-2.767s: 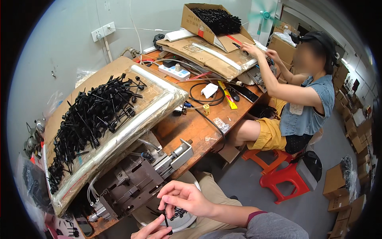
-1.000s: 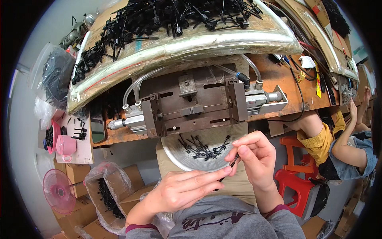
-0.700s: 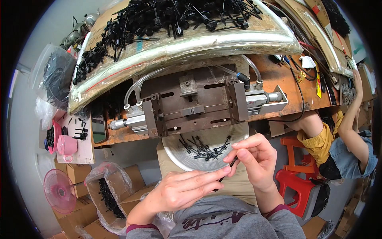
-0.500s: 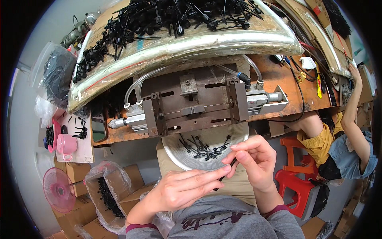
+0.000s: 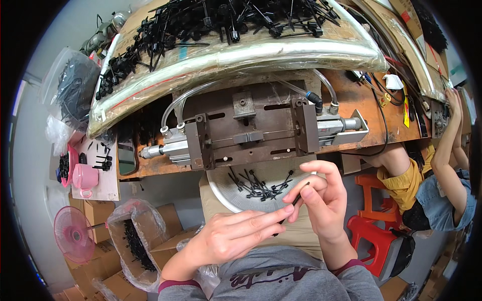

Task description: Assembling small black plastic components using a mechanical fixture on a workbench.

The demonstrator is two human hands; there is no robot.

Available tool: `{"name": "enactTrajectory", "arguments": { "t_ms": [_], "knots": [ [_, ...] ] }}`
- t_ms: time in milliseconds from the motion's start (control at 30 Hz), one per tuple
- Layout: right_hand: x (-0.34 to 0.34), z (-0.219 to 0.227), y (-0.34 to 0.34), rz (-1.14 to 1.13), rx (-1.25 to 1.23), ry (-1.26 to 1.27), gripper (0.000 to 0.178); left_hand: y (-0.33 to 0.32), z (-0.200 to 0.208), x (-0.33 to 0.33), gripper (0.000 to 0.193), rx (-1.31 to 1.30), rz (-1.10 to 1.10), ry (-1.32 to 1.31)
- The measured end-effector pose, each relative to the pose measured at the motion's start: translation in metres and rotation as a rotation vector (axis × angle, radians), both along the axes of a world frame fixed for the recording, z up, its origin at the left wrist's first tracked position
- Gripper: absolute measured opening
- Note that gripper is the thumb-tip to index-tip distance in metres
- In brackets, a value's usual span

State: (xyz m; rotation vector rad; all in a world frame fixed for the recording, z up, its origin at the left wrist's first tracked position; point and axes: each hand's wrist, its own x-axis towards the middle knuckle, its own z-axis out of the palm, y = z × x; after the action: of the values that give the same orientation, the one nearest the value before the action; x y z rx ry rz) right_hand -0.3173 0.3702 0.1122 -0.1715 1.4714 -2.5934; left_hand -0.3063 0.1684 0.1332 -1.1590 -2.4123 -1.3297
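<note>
Over my lap, a thin black plastic rod-like part (image 5: 297,200) runs slantwise between my two hands. My right hand (image 5: 326,208) pinches it between thumb and fingers, with the index finger raised and bent. Fingers of my left hand (image 5: 233,235) are pressed together along the part's lower stretch; its ends are partly hidden. Just beyond the hands, a white perforated basket (image 5: 215,189) holds several similar black stemmed parts (image 5: 261,186). Above the basket, at the bench edge, sits a dark metal fixture (image 5: 233,149) with a pneumatic cylinder (image 5: 175,150) on either side.
A plastic-wrapped cardboard tray (image 5: 165,83) heaped with black parts (image 5: 211,22) slopes behind the fixture. Clear air hoses (image 5: 193,93) arch over the bench. At left are a pink mug (image 5: 85,176), a pink fan (image 5: 74,235) and a lined carton (image 5: 118,236). A co-worker (image 5: 447,170) sits right, beside red stools (image 5: 369,238).
My right index finger has lifted away from the part, whose upper end now shows above the thumb. The view has shifted slightly. A second arm of the co-worker has come into sight.
</note>
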Motion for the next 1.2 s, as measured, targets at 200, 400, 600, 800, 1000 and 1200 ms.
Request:
{"name": "enactTrajectory", "arguments": {
  "t_ms": [200,400,600,800,1000,1200],
  "knots": [
    [-0.005,-0.010,0.003,0.119,-0.067,-0.092,0.018,-0.003,-0.002,0.003,0.027,-0.042,0.035,0.025],
    [-0.005,-0.010,0.001,0.102,-0.035,-0.077,0.017,-0.003,-0.002,0.001,0.030,-0.050,0.040,0.030],
    [-0.005,-0.009,0.000,0.078,-0.018,-0.076,0.017,0.005,-0.011,0.009,0.034,0.099,0.105,-0.047],
    [-0.005,-0.004,0.001,0.087,-0.069,-0.086,0.019,0.006,-0.022,0.012,0.035,0.179,0.152,-0.022],
    [-0.004,-0.005,-0.003,0.042,-0.069,-0.125,0.017,0.003,-0.023,0.014,0.035,0.115,0.154,0.051],
    [-0.004,-0.007,-0.002,0.077,-0.051,-0.109,0.017,0.004,-0.018,0.015,0.035,0.162,0.132,-0.034]
  ]
}}
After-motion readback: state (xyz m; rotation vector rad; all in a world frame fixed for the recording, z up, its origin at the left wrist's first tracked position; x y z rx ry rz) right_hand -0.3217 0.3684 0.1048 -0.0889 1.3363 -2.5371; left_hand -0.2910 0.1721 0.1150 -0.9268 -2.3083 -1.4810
